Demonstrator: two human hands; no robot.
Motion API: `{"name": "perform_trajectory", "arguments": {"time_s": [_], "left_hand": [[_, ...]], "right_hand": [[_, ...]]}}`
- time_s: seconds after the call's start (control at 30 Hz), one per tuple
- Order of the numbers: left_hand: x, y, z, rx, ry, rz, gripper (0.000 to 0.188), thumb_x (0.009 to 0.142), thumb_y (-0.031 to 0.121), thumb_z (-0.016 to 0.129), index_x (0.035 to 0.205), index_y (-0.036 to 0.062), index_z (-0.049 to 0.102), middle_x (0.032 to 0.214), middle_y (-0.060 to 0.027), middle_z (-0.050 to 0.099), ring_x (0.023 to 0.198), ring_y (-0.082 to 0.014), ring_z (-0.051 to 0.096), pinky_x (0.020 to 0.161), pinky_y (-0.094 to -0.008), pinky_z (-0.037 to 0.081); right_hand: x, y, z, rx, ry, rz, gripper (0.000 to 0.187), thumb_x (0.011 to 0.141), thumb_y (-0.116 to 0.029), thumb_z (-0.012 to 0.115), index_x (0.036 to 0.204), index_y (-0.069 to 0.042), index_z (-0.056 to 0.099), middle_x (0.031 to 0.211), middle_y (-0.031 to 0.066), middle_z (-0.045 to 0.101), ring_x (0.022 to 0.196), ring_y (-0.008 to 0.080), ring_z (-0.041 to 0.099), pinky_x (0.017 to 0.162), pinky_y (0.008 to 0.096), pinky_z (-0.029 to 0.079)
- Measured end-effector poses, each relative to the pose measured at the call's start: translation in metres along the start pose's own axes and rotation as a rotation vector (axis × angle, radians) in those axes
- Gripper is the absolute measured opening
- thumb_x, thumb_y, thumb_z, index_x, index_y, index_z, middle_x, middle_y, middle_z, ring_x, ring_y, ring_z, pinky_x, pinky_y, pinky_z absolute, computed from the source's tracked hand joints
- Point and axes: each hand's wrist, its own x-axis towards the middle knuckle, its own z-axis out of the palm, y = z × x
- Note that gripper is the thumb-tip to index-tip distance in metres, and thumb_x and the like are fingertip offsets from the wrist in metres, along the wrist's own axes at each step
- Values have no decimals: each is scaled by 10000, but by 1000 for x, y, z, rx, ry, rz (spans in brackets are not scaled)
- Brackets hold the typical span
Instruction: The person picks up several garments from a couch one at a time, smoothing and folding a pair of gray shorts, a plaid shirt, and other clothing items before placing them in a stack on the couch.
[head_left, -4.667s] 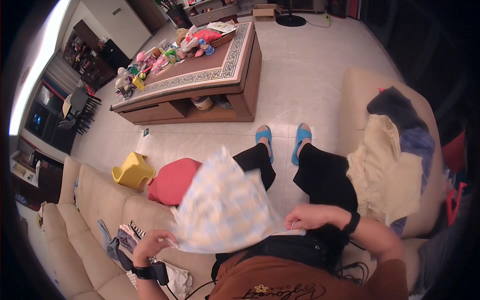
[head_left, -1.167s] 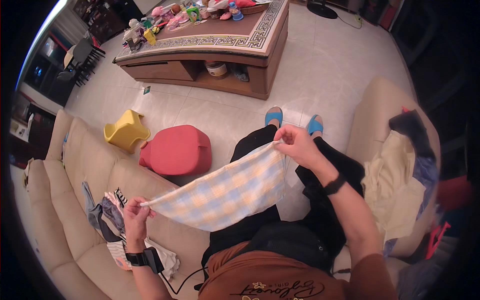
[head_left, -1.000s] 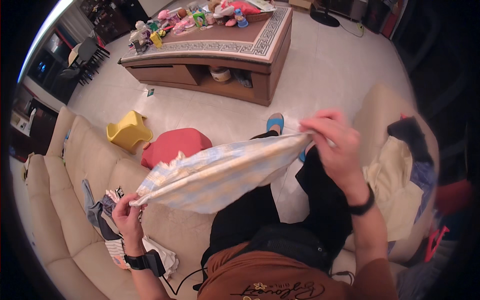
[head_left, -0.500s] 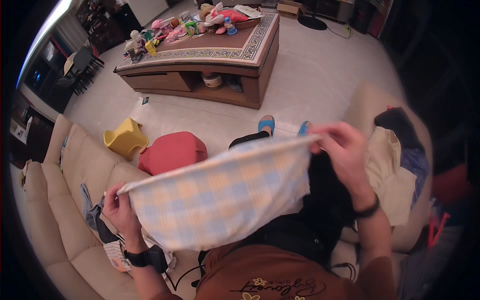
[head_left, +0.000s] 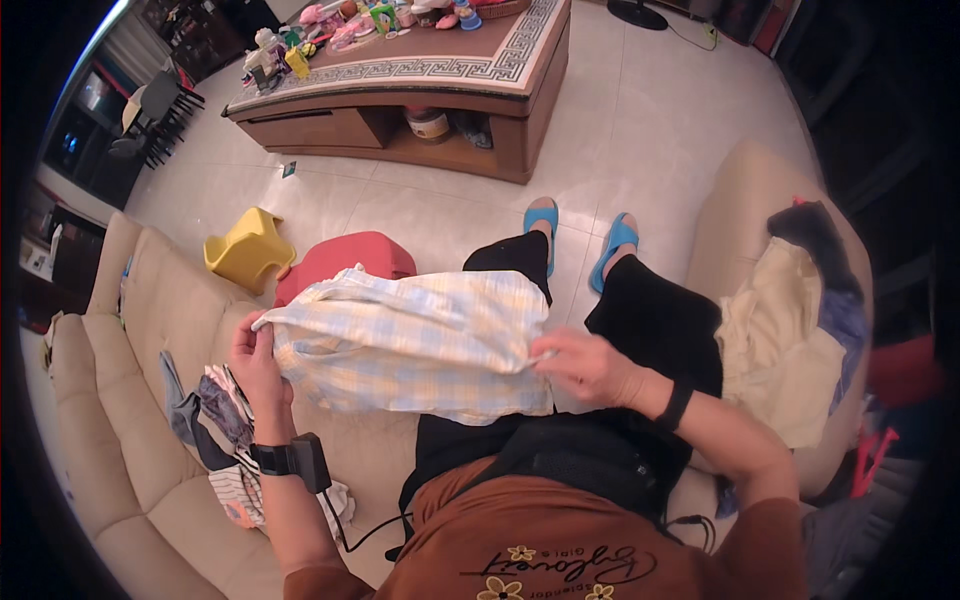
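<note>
A thin checked cloth [head_left: 415,345] in pale yellow, blue and white spreads above my lap; its exact kind is unclear. At its left edge, my left hand [head_left: 262,368] pinches a corner between thumb and fingers. My right hand [head_left: 590,368] grips another part of the edge on the right side. The upper layer sags in loose folds between the hands, and the lower part drapes over my black-trousered thighs. Behind the cloth, a red seat [head_left: 355,257] is partly hidden.
A beige sofa [head_left: 150,420] curves along the left, with a small heap of clothes [head_left: 225,415] beside my left arm. Cream clothing [head_left: 780,345] and dark garments lie on the right armrest. Ahead are a yellow stool [head_left: 250,248] and a wooden coffee table [head_left: 420,90] with toys on it.
My right hand has come down and inward, bringing its edge nearer to me. The cloth, stretched taut before, now hangs slack with folds. My left hand has stayed nearly in place.
</note>
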Motion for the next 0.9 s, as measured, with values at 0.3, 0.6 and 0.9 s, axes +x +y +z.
{"name": "perform_trajectory", "arguments": {"time_s": [0.3,0.6,0.9], "left_hand": [[-1,26,1,-83,-32,-110,141,907,-8,553,1041,-11,595,969,-93,654,847,-138,629,741,-252,519],[-3,24,-3,-78,-44,-136,120,907,3,559,1020,-9,598,907,-83,664,792,-131,632,721,-249,520],[-7,33,-8,-78,-37,-136,139,903,-8,556,1034,-10,600,903,-76,661,782,-120,625,708,-244,514]], "right_hand": [[-24,23,39,-227,-526,-334,216,805,-85,562,966,56,532,1205,176,451,1112,314,491,948,348,442],[-30,23,51,61,-303,22,199,726,29,597,918,-16,563,1072,142,518,1038,318,532,881,352,457],[-21,14,31,181,-473,-10,151,738,6,628,877,-11,571,1048,141,498,1030,315,518,873,357,443]]}}
